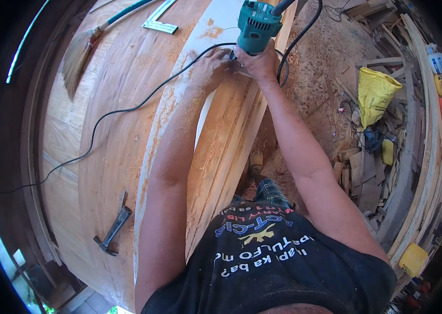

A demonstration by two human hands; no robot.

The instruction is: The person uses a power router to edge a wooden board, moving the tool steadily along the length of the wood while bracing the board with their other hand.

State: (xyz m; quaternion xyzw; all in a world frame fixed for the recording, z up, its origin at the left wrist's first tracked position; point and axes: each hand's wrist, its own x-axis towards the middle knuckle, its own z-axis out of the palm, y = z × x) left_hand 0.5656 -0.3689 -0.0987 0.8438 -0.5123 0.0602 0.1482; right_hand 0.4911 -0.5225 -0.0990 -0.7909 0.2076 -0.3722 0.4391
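Observation:
A teal trim router (256, 27) stands upright near the far end of a long wooden board (221, 141). My right hand (261, 64) is wrapped round its lower body. Close to its base, my left hand (211, 67) is dusted with sawdust, its fingers curled against the base; their tips are partly hidden. The board has lengthwise grooves along its right side, and shavings lie on it. Beside it runs a pale board (150, 157) strewn with sawdust. A black power cord (119, 111) loops across the work surface on the left.
A claw hammer (112, 230) lies on the wooden surface at left. Farther up are a broom (80, 63) and a metal try square (159, 22). On the right, a yellow sack (378, 94), wood offcuts (370, 172), long planks (430, 172) and bottles (439, 62) stand over the shaving-covered floor.

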